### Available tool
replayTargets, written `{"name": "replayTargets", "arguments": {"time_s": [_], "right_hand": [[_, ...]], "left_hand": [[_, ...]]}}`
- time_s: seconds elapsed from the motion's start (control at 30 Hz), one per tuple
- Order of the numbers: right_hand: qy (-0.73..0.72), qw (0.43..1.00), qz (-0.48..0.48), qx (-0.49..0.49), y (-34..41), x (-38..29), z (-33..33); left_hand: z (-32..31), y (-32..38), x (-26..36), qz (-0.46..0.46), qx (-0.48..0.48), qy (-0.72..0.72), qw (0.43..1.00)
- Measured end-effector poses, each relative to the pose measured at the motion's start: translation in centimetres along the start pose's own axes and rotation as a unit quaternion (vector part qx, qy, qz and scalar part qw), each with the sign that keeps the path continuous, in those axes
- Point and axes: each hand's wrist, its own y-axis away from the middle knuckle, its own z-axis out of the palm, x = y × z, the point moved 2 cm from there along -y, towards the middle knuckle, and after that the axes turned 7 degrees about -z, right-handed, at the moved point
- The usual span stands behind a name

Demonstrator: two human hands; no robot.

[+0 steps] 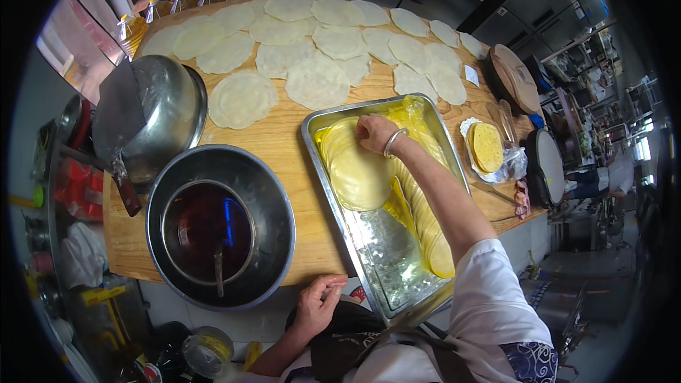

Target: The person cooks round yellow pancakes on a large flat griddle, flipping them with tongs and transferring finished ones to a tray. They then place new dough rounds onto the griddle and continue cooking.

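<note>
A metal tray (323, 170) lies at a slant on the wooden table, its near end past the table edge. Inside it, thin round dough sheets (359, 181) overlap in an oily stack on the left. A second row of overlapping rounds (420, 207) runs along the right. Over the far part of the left stack is my right hand (376, 134), fingers bent down against the dough; whether they pinch a sheet is hidden. It wears a silver bangle (396, 142). My left hand (322, 298) rests near the table's front edge, fingers together, holding nothing visible.
Many flat dough rounds (319, 82) cover the table's far side. At left stand a dark-liquid bowl (219, 226) with a ladle handle, an overturned metal basin (159, 101) and a cleaver (125, 186). Yellow flatbreads (487, 147) and a round griddle (548, 167) sit right.
</note>
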Motion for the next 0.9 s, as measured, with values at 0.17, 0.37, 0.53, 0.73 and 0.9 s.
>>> {"name": "replayTargets", "arguments": {"time_s": [0.17,0.37,0.53,0.73,0.9], "right_hand": [[-0.002,1.000,0.014,-0.022,-0.2,-0.4,-0.2],[0.046,0.997,0.001,-0.065,-0.5,-0.4,-0.1],[0.015,0.996,-0.069,-0.051,0.3,-1.8,-1.0],[0.061,0.981,-0.185,-0.004,2.0,-1.2,-0.3],[-0.059,0.994,-0.083,-0.042,4.5,-3.0,-0.9]], "left_hand": [[0.1,-0.1,-0.2,-0.003,0.017,0.007,1.000],[0.0,-0.1,-0.5,-0.010,0.028,0.016,0.999],[-0.1,0.0,-1.0,-0.010,0.035,0.024,0.999],[0.0,-0.1,-0.4,-0.016,0.021,-0.001,1.000],[0.5,0.1,0.0,-0.016,0.001,0.002,1.000]]}}
